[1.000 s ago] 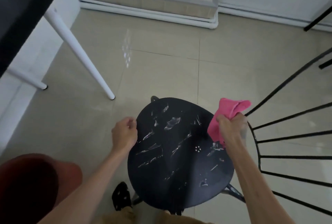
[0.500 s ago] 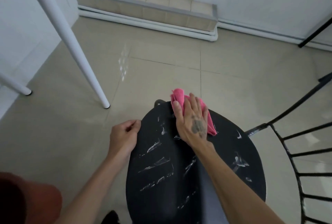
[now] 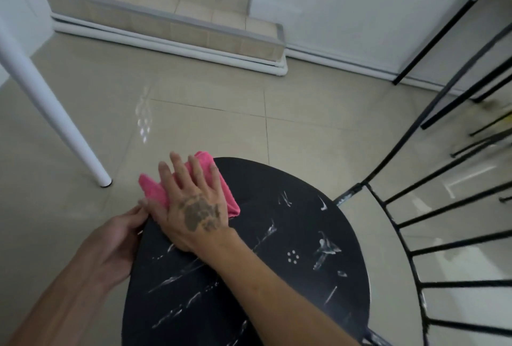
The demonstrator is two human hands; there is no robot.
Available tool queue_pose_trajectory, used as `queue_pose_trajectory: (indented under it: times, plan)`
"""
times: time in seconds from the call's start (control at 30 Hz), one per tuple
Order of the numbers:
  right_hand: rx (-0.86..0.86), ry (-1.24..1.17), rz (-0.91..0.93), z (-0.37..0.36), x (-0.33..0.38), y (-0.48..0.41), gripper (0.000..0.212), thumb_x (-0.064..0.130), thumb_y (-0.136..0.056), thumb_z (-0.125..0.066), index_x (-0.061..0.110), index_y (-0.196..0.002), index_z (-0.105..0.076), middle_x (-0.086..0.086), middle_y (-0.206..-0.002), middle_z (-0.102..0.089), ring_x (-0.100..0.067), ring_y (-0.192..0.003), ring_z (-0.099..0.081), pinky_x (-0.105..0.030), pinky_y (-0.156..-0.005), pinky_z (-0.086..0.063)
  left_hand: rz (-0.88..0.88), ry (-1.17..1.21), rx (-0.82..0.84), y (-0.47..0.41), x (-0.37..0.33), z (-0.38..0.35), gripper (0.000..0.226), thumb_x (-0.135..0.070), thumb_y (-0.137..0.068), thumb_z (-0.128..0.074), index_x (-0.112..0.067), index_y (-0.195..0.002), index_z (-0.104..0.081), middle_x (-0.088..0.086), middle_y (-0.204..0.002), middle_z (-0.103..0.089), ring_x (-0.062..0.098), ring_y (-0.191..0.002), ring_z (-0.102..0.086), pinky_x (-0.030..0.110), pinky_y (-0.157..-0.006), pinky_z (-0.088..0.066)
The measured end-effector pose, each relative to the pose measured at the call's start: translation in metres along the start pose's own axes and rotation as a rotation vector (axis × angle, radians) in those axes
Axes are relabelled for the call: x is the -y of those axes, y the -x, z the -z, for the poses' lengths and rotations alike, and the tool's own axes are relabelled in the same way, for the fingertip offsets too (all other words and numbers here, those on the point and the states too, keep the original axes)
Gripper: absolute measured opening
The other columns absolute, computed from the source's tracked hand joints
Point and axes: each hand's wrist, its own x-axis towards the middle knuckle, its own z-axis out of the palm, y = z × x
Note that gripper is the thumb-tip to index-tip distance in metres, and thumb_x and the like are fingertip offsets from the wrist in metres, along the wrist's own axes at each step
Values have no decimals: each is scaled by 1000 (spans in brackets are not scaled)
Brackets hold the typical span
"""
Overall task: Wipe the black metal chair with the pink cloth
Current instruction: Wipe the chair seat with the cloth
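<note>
Head view: looking down at a chair seat and two bare hands.
Chair: the black metal chair (image 3: 277,276) stands on the tiled floor (image 3: 194,124); its round seat has many white smears, and its thin bars fan out on the right.
Cloth: the pink cloth (image 3: 221,193) lies bunched on the far left edge of the seat, partly hanging past the rim.
Right hand: the right hand (image 3: 194,207) is flat on the cloth with fingers spread wide, pressing it down, not pinching it.
Left hand: the left hand (image 3: 116,237) has its grip curled on the left rim of the seat, holding the chair steady.
Job so far: I think most smears are not wiped yet.
What could go wrong: the cloth could slip off the rim and fall, since only a flat palm holds it.
Also: a hard push near the edge could tip the chair if the left hand lets go.
Nearby: a white bench leg (image 3: 55,124) stands close on the left.
</note>
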Motion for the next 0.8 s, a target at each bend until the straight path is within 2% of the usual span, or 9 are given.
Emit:
queue_pose_trajectory:
  times: [0.13,0.2,0.33,0.47,0.53,0.63,0.73,0.8]
  plan:
    - [0,22,-28,-1,-24,7,77,75,-94,-8,34,-158,-2,5,-167,9,-24,-153,14,-58,-118,15,14,-72,-77,5,-1,-7,25,-28,-103,-48,-16,-104,-70,11,-92,-74,26,-81,-71,42,-72,-58]
    - [-3,22,-78,1,-49,21,75,75,-94,-4,37,-157,5,5,-165,15,-23,-151,19,-57,-119,14,7,-76,-83,8,-2,-8,23,-27,-102,-51,-15,-104,-71,9,-92,-72,24,-84,-66,41,-77,-53]
    - [6,83,-247,10,-120,73,71,71,-95,2,35,-154,18,5,-163,24,-21,-149,25,-53,-122,10,-40,-98,-145,13,-1,-10,17,-23,-100,-57,-15,-99,-73,1,-78,-73,18,-79,-62,35,-77,-50]
    - [33,97,-366,18,-166,117,69,68,-97,-1,35,-155,19,4,-164,23,-19,-150,24,-50,-122,8,-96,-152,-297,17,10,-3,14,-14,-99,-60,-14,-91,-72,-3,-62,-70,17,-69,-55,30,-64,-41]
    - [18,53,-373,22,-169,119,75,70,-95,-6,33,-158,6,3,-167,13,-19,-153,14,-46,-123,6,-83,-132,-337,22,16,-3,12,-16,-97,-64,-14,-89,-73,-1,-65,-69,18,-67,-55,32,-64,-43]
    - [-62,26,-369,23,-164,104,76,70,-96,-14,23,-156,-17,-3,-168,-6,-22,-154,-3,-46,-124,-2,-78,-137,-369,28,23,-13,13,-21,-91,-68,-15,-82,-76,7,-75,-69,22,-66,-61,36,-67,-54]
    - [-76,55,-408,16,-151,77,80,69,-96,-2,20,-159,-6,-7,-168,-1,-29,-154,0,-54,-123,-3,-118,-126,-421,30,22,-22,15,-23,-92,-65,-15,-84,-76,8,-92,-76,25,-82,-69,43,-85,-58]
    - [-71,60,-403,10,-130,53,79,69,-95,5,23,-159,5,-11,-167,5,-33,-154,4,-57,-122,-1,-116,-105,-428,31,20,-24,18,-27,-94,-65,-15,-88,-77,5,-94,-77,24,-85,-71,40,-84,-59]
